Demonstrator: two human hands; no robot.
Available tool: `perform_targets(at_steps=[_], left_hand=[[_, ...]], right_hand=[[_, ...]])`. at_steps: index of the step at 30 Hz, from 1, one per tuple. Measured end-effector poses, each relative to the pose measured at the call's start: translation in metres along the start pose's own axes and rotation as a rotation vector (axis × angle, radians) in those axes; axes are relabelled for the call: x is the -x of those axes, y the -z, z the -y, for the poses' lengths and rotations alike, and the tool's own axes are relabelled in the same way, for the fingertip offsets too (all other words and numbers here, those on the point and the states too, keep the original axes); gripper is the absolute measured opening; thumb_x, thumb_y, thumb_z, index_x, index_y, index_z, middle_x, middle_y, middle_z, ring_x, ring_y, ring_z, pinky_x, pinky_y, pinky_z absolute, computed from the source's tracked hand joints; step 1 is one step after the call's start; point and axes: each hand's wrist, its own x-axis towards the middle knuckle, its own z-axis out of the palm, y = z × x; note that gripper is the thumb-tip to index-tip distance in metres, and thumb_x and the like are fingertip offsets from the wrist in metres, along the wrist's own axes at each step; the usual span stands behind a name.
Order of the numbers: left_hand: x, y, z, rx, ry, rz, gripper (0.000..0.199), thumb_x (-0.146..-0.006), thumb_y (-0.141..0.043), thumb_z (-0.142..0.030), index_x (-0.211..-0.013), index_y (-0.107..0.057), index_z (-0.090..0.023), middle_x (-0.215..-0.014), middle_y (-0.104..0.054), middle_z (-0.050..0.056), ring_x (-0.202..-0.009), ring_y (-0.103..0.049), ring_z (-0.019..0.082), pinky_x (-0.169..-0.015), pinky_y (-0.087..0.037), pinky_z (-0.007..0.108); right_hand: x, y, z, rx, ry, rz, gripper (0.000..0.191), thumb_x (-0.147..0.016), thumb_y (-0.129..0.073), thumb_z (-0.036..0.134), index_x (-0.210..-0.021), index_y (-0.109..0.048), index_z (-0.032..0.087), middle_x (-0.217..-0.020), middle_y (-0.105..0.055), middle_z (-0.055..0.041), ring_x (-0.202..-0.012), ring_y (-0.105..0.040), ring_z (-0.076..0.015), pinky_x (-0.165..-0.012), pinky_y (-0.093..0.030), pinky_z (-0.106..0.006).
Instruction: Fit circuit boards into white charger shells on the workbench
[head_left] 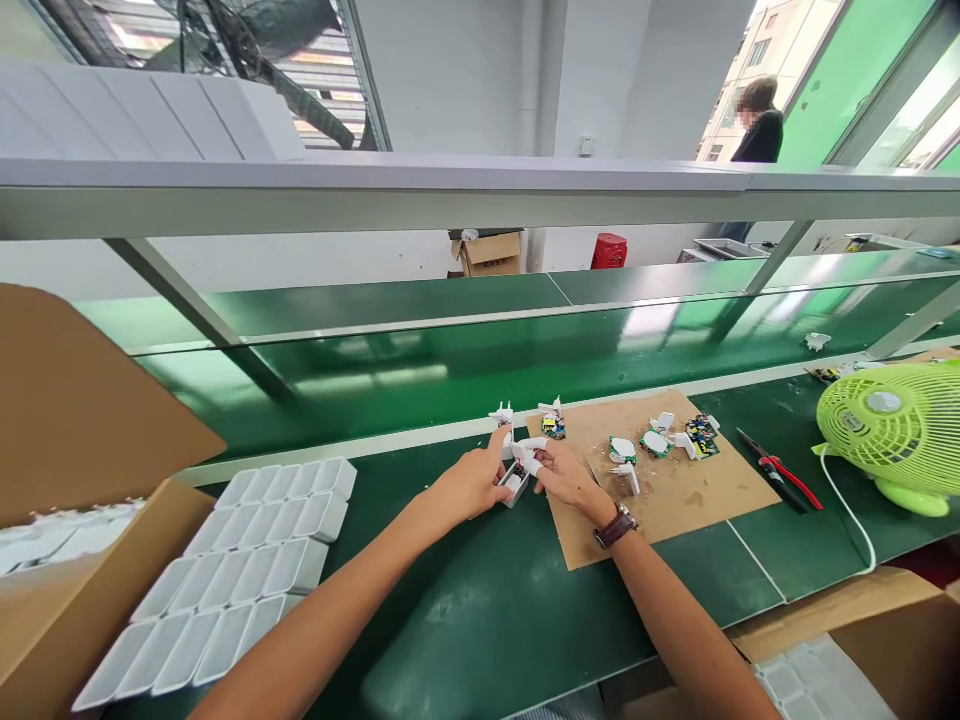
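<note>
My left hand (477, 478) is closed around a small white plastic housing (516, 484) with its open side up and dark parts inside. A white plug piece with prongs (502, 413) shows just beyond my left fingertips. My right hand (561, 470), with white covers on its fingertips and a watch (616, 525) on the wrist, pinches at the same housing from the right. Its fingers partly hide the contact. Beside the right hand lies a brown cardboard sheet (675, 510) bearing circuit boards (622, 450) and white plug pieces (625, 476).
Rows of white plastic housings (247, 560) stand at the left beside an open cardboard box (172, 530). Pliers with red and black handles (787, 475) and a green fan (885, 420) are on the right. A metal bar (450, 190) crosses above the bench. A person (761, 125) stands far behind.
</note>
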Motion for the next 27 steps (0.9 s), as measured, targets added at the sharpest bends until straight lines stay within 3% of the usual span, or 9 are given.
perform_targets(at_steps=[3, 7, 12, 16, 18, 20, 23, 25, 27], left_hand=[[-0.001, -0.002, 0.002, -0.028, -0.028, 0.008, 0.090, -0.080, -0.067, -0.025, -0.159, -0.024, -0.023, -0.094, -0.076, 0.004, -0.087, -0.072, 0.027, -0.072, -0.049, 0.031], [0.009, 0.018, 0.003, -0.121, -0.033, -0.031, 0.089, -0.081, -0.070, -0.031, -0.160, -0.029, -0.026, -0.109, -0.076, 0.007, -0.099, -0.071, 0.030, -0.081, -0.050, 0.033], [0.045, 0.051, 0.016, -0.139, 0.041, -0.255, 0.083, -0.082, -0.071, -0.051, -0.156, -0.039, -0.033, -0.134, -0.067, 0.009, -0.119, -0.064, 0.034, -0.094, -0.048, 0.038], [0.064, 0.036, 0.029, -0.230, 0.110, -0.174, 0.093, -0.065, -0.085, -0.053, -0.150, -0.050, -0.036, -0.143, -0.060, 0.013, -0.127, -0.057, 0.044, -0.093, -0.049, 0.043], [0.066, 0.024, 0.035, -0.279, 0.167, -0.106, 0.091, -0.065, -0.084, -0.047, -0.149, -0.053, -0.034, -0.142, -0.060, 0.015, -0.121, -0.061, 0.046, -0.090, -0.050, 0.046], [0.066, 0.017, 0.042, -0.268, 0.194, -0.073, 0.078, -0.076, -0.075, -0.042, -0.150, -0.052, -0.032, -0.140, -0.060, 0.015, -0.110, -0.067, 0.042, -0.089, -0.051, 0.047], [0.069, 0.016, 0.055, -0.147, 0.106, -0.100, 0.059, -0.089, -0.055, -0.027, -0.147, -0.053, -0.032, -0.138, -0.061, 0.010, -0.107, -0.069, 0.033, -0.093, -0.052, 0.042], [0.073, 0.017, 0.064, -0.044, 0.028, -0.144, 0.058, -0.089, -0.051, -0.021, -0.145, -0.054, -0.033, -0.139, -0.060, 0.008, -0.111, -0.069, 0.028, -0.098, -0.051, 0.039], [0.078, 0.013, 0.070, 0.050, 0.019, -0.200, 0.068, -0.086, -0.059, -0.023, -0.152, -0.045, -0.035, -0.145, -0.054, 0.008, -0.112, -0.068, 0.027, -0.099, -0.052, 0.039]], right_hand=[[0.004, 0.000, -0.001, 0.048, -0.031, -0.003, 0.040, -0.089, -0.060, 0.030, -0.127, -0.067, 0.023, -0.086, -0.069, -0.0028, -0.062, -0.063, -0.0161, -0.053, -0.056, -0.029], [0.010, 0.013, 0.003, 0.114, -0.007, -0.083, 0.056, -0.081, -0.063, 0.018, -0.136, -0.062, 0.025, -0.104, -0.071, -0.0067, -0.090, -0.068, -0.0218, -0.081, -0.061, -0.038], [-0.001, 0.040, 0.011, 0.189, 0.004, -0.203, 0.052, -0.087, -0.060, 0.024, -0.139, -0.059, 0.025, -0.128, -0.066, -0.0099, -0.117, -0.062, -0.0253, -0.104, -0.052, -0.047], [-0.043, 0.040, 0.014, 0.210, -0.019, -0.155, 0.060, -0.079, -0.075, 0.028, -0.138, -0.060, 0.025, -0.132, -0.066, -0.0106, -0.118, -0.063, -0.0259, -0.105, -0.052, -0.047], [-0.068, 0.033, 0.015, 0.201, -0.030, -0.099, 0.067, -0.073, -0.082, 0.026, -0.136, -0.061, 0.023, -0.131, -0.068, -0.0118, -0.116, -0.065, -0.0261, -0.101, -0.054, -0.045], [-0.087, 0.026, 0.016, 0.184, -0.035, -0.042, 0.062, -0.073, -0.084, 0.027, -0.131, -0.064, 0.022, -0.124, -0.072, -0.0109, -0.111, -0.068, -0.0254, -0.097, -0.057, -0.042], [-0.099, 0.017, 0.017, 0.162, -0.047, 0.022, 0.040, -0.082, -0.078, 0.033, -0.119, -0.069, 0.023, -0.107, -0.078, -0.0068, -0.098, -0.071, -0.0233, -0.090, -0.059, -0.039], [-0.097, 0.015, 0.014, 0.149, -0.065, 0.055, 0.032, -0.085, -0.075, 0.035, -0.114, -0.070, 0.023, -0.101, -0.079, -0.0056, -0.090, -0.072, -0.0225, -0.085, -0.060, -0.038], [-0.089, 0.016, 0.011, 0.132, -0.083, 0.077, 0.034, -0.085, -0.074, 0.036, -0.116, -0.068, 0.022, -0.102, -0.079, -0.0061, -0.089, -0.072, -0.0224, -0.082, -0.060, -0.037]])
